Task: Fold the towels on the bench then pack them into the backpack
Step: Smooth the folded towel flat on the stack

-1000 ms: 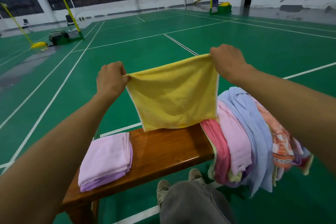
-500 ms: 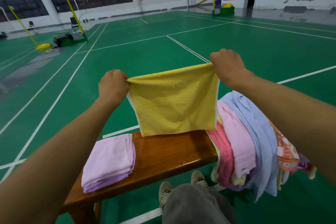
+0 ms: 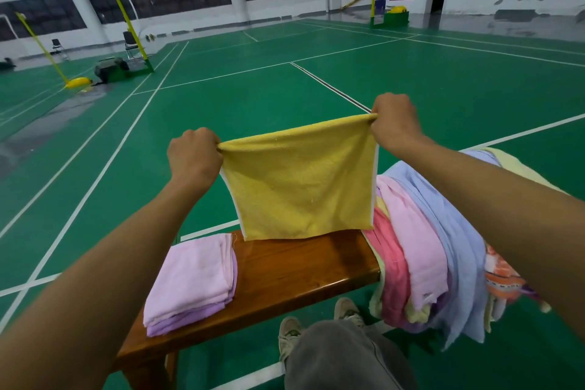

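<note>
A yellow towel hangs stretched between my hands above the wooden bench. My left hand pinches its upper left corner and my right hand pinches its upper right corner. The towel's lower edge hangs just at the bench top. A folded stack of pink and lilac towels lies on the left part of the bench. A heap of unfolded towels in pink, blue, red and orange drapes over the bench's right end. No backpack is in view.
The bench stands on a green court floor with white lines. My legs and shoes are at the near side of the bench. Net posts, chairs and bags stand far off at the back left.
Both hands have lowered the yellow towel a little, so its lower edge now reaches the bench top. The grip on both corners is unchanged.
</note>
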